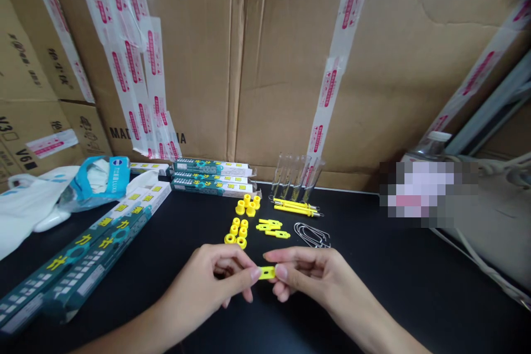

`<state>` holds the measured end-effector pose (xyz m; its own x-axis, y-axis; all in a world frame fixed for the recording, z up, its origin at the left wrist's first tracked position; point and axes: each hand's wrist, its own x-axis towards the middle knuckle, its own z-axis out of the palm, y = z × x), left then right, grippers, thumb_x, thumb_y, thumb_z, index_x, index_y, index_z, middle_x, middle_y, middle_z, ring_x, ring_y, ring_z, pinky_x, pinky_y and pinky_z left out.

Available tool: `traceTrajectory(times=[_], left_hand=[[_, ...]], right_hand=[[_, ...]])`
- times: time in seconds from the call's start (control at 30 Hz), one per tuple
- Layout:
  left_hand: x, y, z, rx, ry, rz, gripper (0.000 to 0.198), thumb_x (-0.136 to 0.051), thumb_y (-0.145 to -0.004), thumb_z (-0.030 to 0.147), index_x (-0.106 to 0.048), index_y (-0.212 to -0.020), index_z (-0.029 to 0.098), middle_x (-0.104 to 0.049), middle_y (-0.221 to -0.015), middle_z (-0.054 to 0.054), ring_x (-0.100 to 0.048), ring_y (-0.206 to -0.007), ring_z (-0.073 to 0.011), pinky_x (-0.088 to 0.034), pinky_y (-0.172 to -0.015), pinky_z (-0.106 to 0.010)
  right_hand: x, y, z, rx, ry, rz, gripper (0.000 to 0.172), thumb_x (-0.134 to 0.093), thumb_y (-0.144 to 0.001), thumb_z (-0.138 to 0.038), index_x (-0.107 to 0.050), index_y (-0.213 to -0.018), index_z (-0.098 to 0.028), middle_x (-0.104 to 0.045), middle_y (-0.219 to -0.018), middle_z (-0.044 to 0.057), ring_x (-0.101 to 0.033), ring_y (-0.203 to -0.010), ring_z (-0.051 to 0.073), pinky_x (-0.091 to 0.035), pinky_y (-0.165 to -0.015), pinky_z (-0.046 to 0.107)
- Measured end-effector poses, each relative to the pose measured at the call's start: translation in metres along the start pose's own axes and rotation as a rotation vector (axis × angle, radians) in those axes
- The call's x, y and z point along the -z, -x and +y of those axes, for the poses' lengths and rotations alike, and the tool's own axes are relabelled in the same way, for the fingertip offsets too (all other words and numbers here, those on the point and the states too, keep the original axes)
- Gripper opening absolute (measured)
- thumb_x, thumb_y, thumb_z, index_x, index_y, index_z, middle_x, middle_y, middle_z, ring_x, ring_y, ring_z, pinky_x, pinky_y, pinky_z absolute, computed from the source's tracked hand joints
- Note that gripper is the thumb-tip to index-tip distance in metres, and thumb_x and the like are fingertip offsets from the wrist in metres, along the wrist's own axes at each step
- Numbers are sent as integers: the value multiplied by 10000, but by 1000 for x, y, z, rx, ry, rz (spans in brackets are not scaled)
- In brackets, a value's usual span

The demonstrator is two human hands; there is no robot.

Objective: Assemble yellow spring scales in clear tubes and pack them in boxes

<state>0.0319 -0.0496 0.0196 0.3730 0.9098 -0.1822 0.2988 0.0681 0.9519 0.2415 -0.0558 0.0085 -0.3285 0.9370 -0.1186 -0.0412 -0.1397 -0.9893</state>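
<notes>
Between my two hands is a small yellow plastic piece (267,272) with a dark slot in its middle. My left hand (219,276) pinches its left end, and the thumb and fingers of my right hand (309,274) close on its right end. Just beyond lie several flat yellow plastic tabs (277,234) of a similar look. Yellow flanged plugs (241,242) stand in two clusters to the left of them. Bent metal hooks (312,235) lie beyond my right hand. Farther back are yellow rods with wire ends (296,208) and upright clear tubes (290,180).
Long printed green boxes (99,249) lie at the left, and more green boxes (211,178) are stacked at the back. A blue tissue pack (97,180) sits by white plastic bags. Tall cardboard (282,77) walls the back of the black table (357,243). A bottle (435,144) stands right.
</notes>
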Motion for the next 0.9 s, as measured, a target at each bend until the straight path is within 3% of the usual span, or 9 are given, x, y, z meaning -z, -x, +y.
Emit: traceTrajectory(times=[0.23, 0.37, 0.5, 0.7, 0.9], left_hand=[[2, -2, -4, 6, 36, 8, 312, -682, -808, 475, -712, -814, 165, -685, -612, 6, -414, -401, -75, -282, -324, -159], [2, -3, -8, 0, 74, -65, 442, -648, -829, 564, -736, -860, 132, -752, -736, -69, -528, -459, -100, -349, -324, -155], [-1, -2, -11, 8, 135, -129, 566, -625, -821, 650, -738, -958, 113, -773, -789, -106, -592, -470, -114, -388, -332, -160], [-2, -2, -10, 67, 240, -129, 648, -625, -788, 719, -711, -973, 104, -755, -705, -84, -590, -395, -100, -396, -326, -155], [-6, -3, -10, 51, 314, -85, 686, -637, -727, 775, -706, -886, 112, -729, -599, -66, -646, -442, -146, -463, -373, -186]], right_hand=[[-1, -1, -2, 42, 29, 18, 361, -811, -763, -474, -782, -992, -196, -751, -703, 22, -703, -647, 152, -571, -705, 279], [-3, 1, -8, 163, 99, 92, 284, -784, -795, -454, -774, -870, -180, -724, -702, 23, -677, -645, 149, -551, -651, 259], [0, 1, -15, 205, 107, 199, 313, -790, -782, -470, -758, -874, -172, -711, -724, 25, -668, -660, 157, -557, -653, 267], [10, -5, -18, 205, 20, 307, 431, -831, -729, -496, -705, -969, -160, -676, -687, 2, -646, -639, 154, -555, -661, 277], [12, -8, -16, 212, -38, 288, 362, -811, -773, -473, -695, -898, -154, -649, -692, -3, -607, -629, 130, -523, -649, 253]])
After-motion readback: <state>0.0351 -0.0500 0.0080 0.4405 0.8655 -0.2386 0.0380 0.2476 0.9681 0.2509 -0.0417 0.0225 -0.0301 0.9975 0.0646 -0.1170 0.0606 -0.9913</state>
